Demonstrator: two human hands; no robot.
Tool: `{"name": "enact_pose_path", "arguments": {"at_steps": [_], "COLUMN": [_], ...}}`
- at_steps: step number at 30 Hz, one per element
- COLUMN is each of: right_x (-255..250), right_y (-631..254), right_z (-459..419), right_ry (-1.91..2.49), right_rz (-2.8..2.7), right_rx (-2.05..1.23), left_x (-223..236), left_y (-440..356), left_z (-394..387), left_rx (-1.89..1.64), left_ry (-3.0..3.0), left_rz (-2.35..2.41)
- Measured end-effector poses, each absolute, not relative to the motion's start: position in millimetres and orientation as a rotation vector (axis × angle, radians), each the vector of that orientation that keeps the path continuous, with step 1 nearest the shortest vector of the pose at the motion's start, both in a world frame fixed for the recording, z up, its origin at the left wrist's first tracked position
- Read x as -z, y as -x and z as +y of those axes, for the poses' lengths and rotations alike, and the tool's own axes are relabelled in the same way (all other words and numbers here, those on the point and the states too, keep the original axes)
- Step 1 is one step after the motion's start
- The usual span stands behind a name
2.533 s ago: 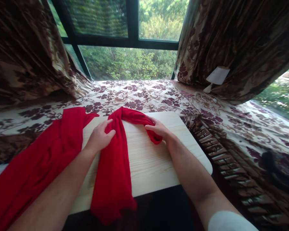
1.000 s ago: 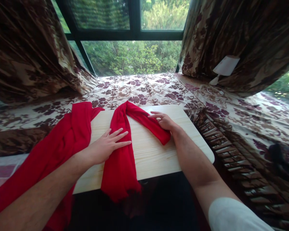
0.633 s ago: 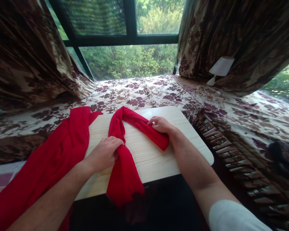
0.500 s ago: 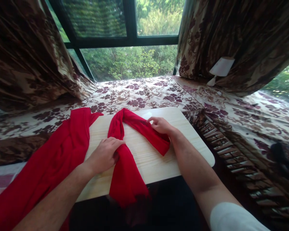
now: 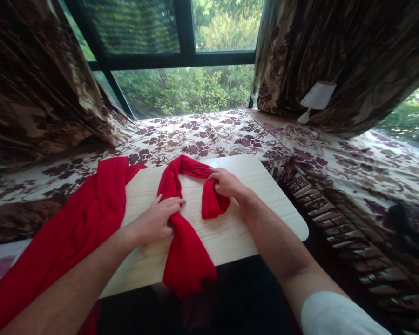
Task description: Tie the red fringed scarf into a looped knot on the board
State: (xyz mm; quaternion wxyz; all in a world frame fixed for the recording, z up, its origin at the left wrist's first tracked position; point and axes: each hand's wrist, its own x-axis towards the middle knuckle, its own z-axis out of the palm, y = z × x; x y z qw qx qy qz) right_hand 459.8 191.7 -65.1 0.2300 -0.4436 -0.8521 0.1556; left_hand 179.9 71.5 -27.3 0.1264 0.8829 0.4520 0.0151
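A red scarf [image 5: 190,253] lies bent in an arch over a pale wooden board [image 5: 192,223], its near end hanging past the front edge. My left hand [image 5: 160,214] is closed around its left side, where the cloth bunches narrow. On the right, my right hand [image 5: 226,182] pinches the scarf's other stretch, which curls under the fingers into a short loop. More red cloth [image 5: 101,200] drapes over the board's left side and falls toward me beneath my left forearm. Whether it joins the scarf cannot be seen.
Behind the board stretches a ledge with a floral cover [image 5: 199,135], below a window [image 5: 185,88]. Brown patterned curtains [image 5: 293,56] hang on both sides. A small white lamp [image 5: 319,95] stands at the right. A dark object [image 5: 410,228] lies on the right-hand cover.
My right hand has drawn its stretch of scarf inward and to the left, so the straight end is now a curled loop. My left hand stays on the scarf, fingers slightly shifted.
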Motion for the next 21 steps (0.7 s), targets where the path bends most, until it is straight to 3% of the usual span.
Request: {"name": "enact_pose_path", "arguments": {"at_steps": [9,21], "right_x": [67,72], "right_y": [-473,-476], "right_z": [197,201], "right_ry": [1.551,1.428], "right_rz": [-2.120,-1.957], "right_rx": [-0.216,-0.427], "left_x": [59,56], "left_y": [-168,-185], "left_z": [127,98], "left_rx": [-0.447,-0.563], "left_ry": [-2.285,-2.611], "left_rz": [2.063,1.436]}}
